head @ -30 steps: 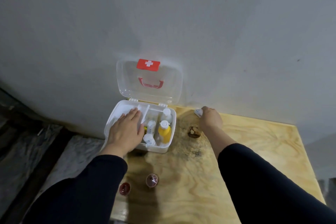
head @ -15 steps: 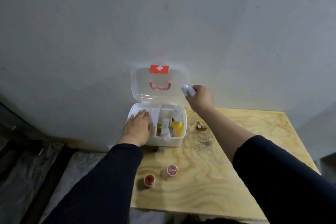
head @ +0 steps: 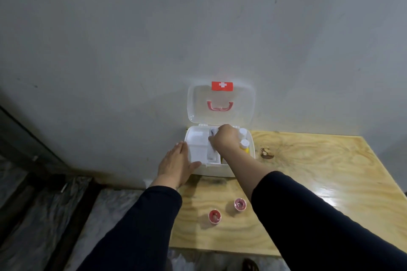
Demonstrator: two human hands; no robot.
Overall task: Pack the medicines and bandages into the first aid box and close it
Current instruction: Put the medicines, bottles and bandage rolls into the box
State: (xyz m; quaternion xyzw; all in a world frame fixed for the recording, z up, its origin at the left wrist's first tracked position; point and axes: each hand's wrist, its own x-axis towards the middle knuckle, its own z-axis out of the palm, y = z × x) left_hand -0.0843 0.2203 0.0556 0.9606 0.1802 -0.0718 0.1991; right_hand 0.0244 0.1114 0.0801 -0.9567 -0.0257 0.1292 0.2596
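The white first aid box (head: pixel 211 170) stands open at the table's far left, its clear lid (head: pixel 240 103) with a red cross leaning on the wall. My right hand (head: pixel 224 139) is down inside the box's middle compartment, fingers closed on a small white container (head: pixel 213 137). My left hand (head: pixel 177 164) rests flat against the box's front left corner, holding nothing. A yellow bottle with a white cap (head: pixel 245 145) and a white-capped bottle (head: pixel 242 132) stand in the right compartment. Two small red-lidded jars (head: pixel 215 216) (head: pixel 240 204) sit on the table in front of the box.
The plywood table (head: pixel 308 182) stands against a grey wall. A small brown object (head: pixel 267 153) lies on the table right of the box. Dark floor drops away left of the table's edge.
My right hand carried the small white container from beside the lid down into the box. My left hand slid from inside the box to its front left corner.
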